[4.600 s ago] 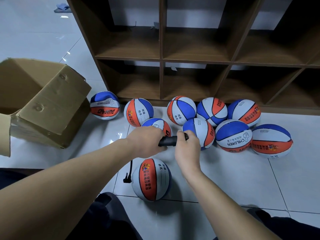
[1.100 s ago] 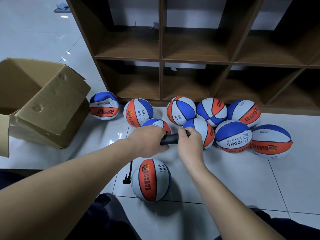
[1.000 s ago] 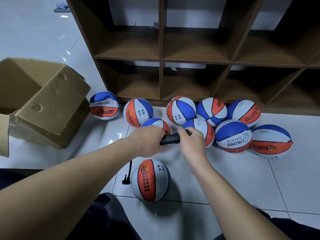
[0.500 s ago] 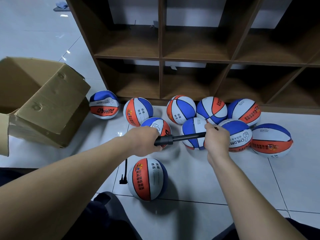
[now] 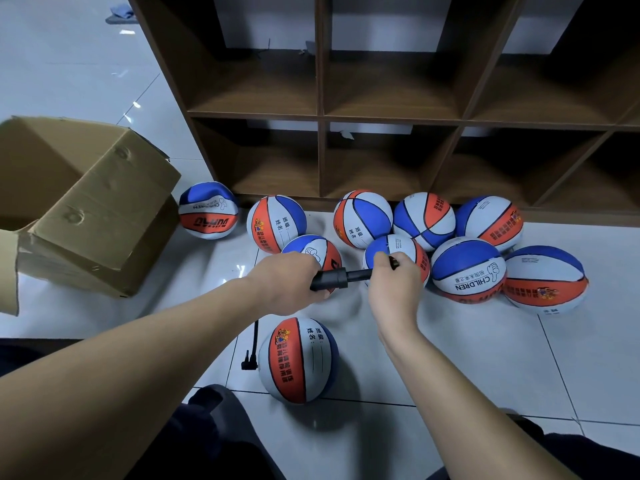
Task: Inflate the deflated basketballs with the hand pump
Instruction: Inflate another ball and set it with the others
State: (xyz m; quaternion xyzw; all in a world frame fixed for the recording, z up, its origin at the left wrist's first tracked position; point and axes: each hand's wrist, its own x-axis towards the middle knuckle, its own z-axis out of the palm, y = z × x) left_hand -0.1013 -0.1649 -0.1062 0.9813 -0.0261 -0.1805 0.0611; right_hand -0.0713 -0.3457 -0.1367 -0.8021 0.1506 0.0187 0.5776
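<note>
A brown cardboard box (image 5: 86, 202) sits open on the glossy white tile floor (image 5: 485, 358) at the left, its flaps creased and dented. The left hand (image 5: 287, 282) is wrapped around the barrel of a slim black hand pump (image 5: 332, 278), held level above the floor. The right hand (image 5: 394, 282) grips the pump's handle end, with a short length of thin rod showing between the two hands. A black hose (image 5: 254, 344) hangs from under the left hand to a nozzle beside the nearest basketball (image 5: 299, 360). That ball is round, with smooth orange, white and blue panels and printed lettering, and rests on the floor below the hands. Nine more balls (image 5: 467, 268) of the same colours are clustered farther back, before a dark brown wooden shelf (image 5: 322, 116) of square compartments.
</note>
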